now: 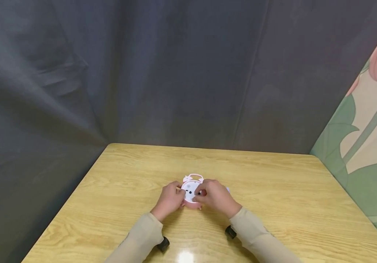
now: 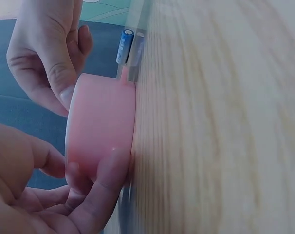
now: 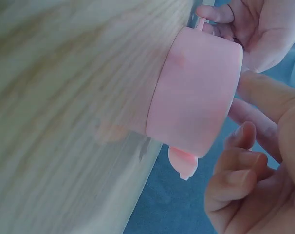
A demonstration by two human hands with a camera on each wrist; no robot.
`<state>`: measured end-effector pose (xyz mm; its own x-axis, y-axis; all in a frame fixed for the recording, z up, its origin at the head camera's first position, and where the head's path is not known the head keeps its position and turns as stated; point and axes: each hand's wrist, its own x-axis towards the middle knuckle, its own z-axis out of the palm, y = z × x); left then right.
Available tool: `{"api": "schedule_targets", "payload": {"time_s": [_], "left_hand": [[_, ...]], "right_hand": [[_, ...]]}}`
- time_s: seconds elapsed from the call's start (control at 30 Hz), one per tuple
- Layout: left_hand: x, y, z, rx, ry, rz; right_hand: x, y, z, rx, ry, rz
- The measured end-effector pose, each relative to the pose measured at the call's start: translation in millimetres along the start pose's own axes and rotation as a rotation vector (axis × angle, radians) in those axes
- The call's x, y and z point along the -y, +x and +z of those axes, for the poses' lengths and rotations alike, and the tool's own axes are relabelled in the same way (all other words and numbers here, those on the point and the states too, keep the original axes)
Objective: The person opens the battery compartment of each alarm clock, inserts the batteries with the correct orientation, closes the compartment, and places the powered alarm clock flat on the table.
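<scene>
A pink twin-bell alarm clock [image 1: 192, 205] lies face down on the table, its white back plate [image 1: 188, 197] facing up. The white handle loop [image 1: 195, 175] points away from me. My left hand [image 1: 171, 198] grips the clock's left side, thumb at the rim of the back and fingers along the pink casing [image 2: 101, 122]. Bent over the right part of the back is my right hand [image 1: 216, 197], its thumb and index finger at the plate. I cannot tell whether they pinch something there. Its other fingers [image 3: 240, 178] curl loosely beside the casing.
A blue battery [image 2: 125, 46] lies on the table just beyond the clock, partly behind the right hand in the head view. The wooden table [image 1: 274, 182] ends at a dark curtain [image 1: 188, 73]. A floral-patterned surface [image 1: 369, 138] stands at the right.
</scene>
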<state>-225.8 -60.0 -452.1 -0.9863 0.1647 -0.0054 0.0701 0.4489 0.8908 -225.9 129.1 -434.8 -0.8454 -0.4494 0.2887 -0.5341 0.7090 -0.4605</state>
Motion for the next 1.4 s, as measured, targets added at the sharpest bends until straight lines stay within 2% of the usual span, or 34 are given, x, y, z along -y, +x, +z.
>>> {"api": "schedule_targets", "payload": {"time_s": [0.23, 0.3, 0.53, 0.83, 1.07, 1.4], "left_hand": [[1.8, -3.1, 3.4, 0.002, -0.052, -0.002], [1.9, -3.1, 4.0, 0.006, -0.062, 0.0], [2.2, -1.7, -0.7, 0.07, -0.13, -0.046], [3.6, 0.7, -2.5, 0.082, -0.121, -0.043], [2.5, 2.5, -5.0, 0.089, -0.099, -0.04], [2.2, 1.4, -5.3, 0.088, -0.142, -0.049]], "right_hand": [[0.0, 1.1, 1.5, 0.02, -0.044, -0.016], [-0.6, 1.0, 0.9, 0.025, -0.071, -0.054], [-1.4, 0.2, -0.6, 0.043, -0.282, -0.293], [-0.5, 3.0, -1.4, 0.027, -0.355, -0.424], [2.7, 4.0, -1.5, 0.019, -0.434, -0.46], [3.8, 4.7, 2.2, -0.032, -0.486, -0.485]]}}
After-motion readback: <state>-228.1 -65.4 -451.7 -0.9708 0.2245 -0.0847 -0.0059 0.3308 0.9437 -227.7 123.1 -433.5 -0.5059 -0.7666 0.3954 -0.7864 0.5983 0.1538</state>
